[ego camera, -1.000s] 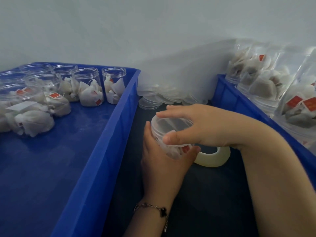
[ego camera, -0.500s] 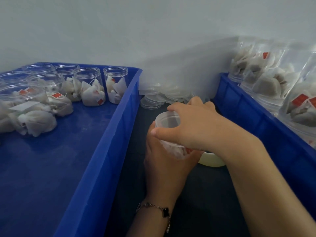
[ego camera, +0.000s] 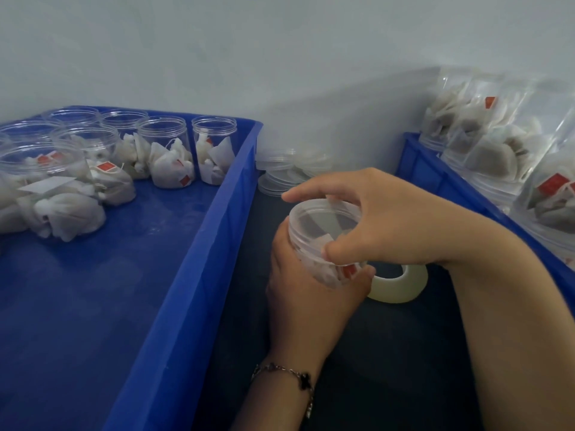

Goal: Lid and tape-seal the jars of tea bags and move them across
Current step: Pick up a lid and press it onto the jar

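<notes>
I saw the left hand (ego camera: pixel 306 293) gripping a tea-bag jar (ego camera: pixel 323 244), the right hand (ego camera: pixel 370 225) clasping its lid (ego camera: pixel 325 213); open filled jars (ego camera: pixel 169 150) sat in the blue tray (ego camera: pixel 193 275).

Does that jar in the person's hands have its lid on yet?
On: a clear lid caps the jar, the right hand gripping its rim. Whether it is fully tightened, I cannot tell.

a small packing workstation: blue crates (ego camera: pixel 199 275) of tea-bag jars (ego camera: pixel 169 150), stacked lids (ego camera: pixel 280 178), a tape roll (ego camera: pixel 401 284).
</notes>
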